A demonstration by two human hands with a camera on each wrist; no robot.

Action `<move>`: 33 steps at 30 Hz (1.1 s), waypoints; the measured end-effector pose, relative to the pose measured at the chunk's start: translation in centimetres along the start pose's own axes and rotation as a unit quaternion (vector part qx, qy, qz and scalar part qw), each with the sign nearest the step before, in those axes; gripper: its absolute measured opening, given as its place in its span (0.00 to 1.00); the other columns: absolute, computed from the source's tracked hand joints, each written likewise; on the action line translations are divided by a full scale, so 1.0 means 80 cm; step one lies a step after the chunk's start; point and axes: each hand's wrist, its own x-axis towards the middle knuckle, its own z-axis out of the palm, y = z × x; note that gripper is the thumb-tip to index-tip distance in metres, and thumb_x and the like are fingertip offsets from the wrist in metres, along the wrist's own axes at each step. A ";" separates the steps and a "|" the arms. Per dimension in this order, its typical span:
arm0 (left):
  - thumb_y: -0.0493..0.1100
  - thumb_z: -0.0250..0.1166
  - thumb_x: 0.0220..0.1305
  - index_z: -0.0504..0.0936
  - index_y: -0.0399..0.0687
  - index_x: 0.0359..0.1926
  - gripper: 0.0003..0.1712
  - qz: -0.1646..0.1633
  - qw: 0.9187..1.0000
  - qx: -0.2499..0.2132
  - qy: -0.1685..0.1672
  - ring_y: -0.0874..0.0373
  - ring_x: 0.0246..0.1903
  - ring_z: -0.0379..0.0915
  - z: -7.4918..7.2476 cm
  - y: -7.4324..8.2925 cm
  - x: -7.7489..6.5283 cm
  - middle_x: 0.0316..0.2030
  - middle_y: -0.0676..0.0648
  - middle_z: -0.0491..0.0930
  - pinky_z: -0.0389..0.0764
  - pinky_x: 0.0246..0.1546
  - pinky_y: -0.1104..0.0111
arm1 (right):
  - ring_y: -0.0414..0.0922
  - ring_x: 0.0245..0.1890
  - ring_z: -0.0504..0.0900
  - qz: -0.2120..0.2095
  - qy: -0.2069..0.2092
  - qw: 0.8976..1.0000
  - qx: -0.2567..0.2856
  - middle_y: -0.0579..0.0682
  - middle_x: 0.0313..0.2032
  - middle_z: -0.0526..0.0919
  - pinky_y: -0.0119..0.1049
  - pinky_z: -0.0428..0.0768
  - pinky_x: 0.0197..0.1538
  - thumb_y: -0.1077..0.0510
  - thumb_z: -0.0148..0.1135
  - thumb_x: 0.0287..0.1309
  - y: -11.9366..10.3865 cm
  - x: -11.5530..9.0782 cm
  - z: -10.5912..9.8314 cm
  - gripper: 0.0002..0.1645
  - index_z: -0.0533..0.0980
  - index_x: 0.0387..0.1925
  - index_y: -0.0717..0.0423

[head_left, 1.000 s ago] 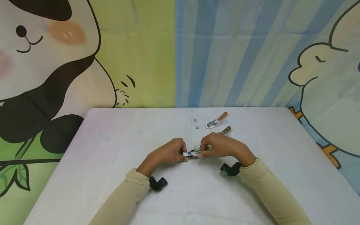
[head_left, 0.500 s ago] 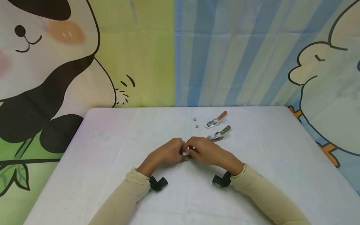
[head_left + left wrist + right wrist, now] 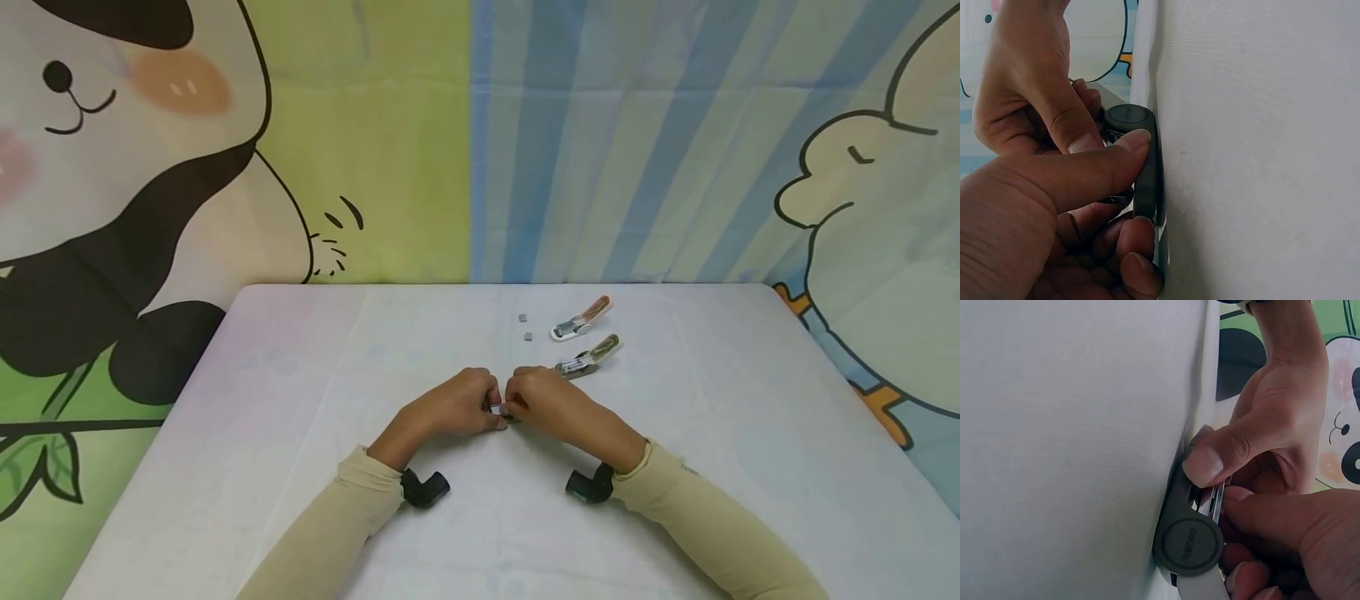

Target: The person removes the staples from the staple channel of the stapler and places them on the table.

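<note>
A dark grey-green stapler lies low over the white cloth, mostly covered by fingers in the head view. My left hand grips its base, thumb along the near side and fingers behind. From the other end my right hand reaches in, its thumb and curled fingers pinching at the metal staple channel. Any staples between those fingers are hidden. The stapler's round hinge end faces the right hand.
Behind the right hand lie an olive-handled stapler and, further back, an orange-and-white stapler. Two small grey staple strips, a far one and a nearer one, lie left of them on the white-covered table.
My right hand has shifted left from the stapler's right end to its staple channel, then closed in on it. The left hand keeps its grip in the same place.
</note>
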 end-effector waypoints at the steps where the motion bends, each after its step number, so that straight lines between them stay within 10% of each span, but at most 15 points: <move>1: 0.41 0.75 0.53 0.79 0.51 0.24 0.11 0.001 1.000 0.000 0.000 0.61 0.30 0.69 0.000 0.001 0.000 0.28 0.53 0.73 0.72 0.30 0.69 | 0.36 0.22 0.68 -0.005 -0.003 1.000 -0.002 0.40 0.22 0.71 0.29 0.69 0.27 0.64 0.67 0.58 0.000 0.000 0.000 0.09 0.80 0.22 0.53; 33: 0.40 0.75 0.54 0.79 0.48 0.24 0.11 0.002 1.000 0.000 -0.004 0.61 0.27 0.67 -0.003 0.003 0.003 0.25 0.52 0.73 0.69 0.27 0.69 | 0.36 0.29 0.76 -0.043 0.045 0.998 0.029 0.42 0.32 0.80 0.30 0.75 0.33 0.67 0.69 0.50 0.001 -0.003 0.005 0.09 0.81 0.22 0.51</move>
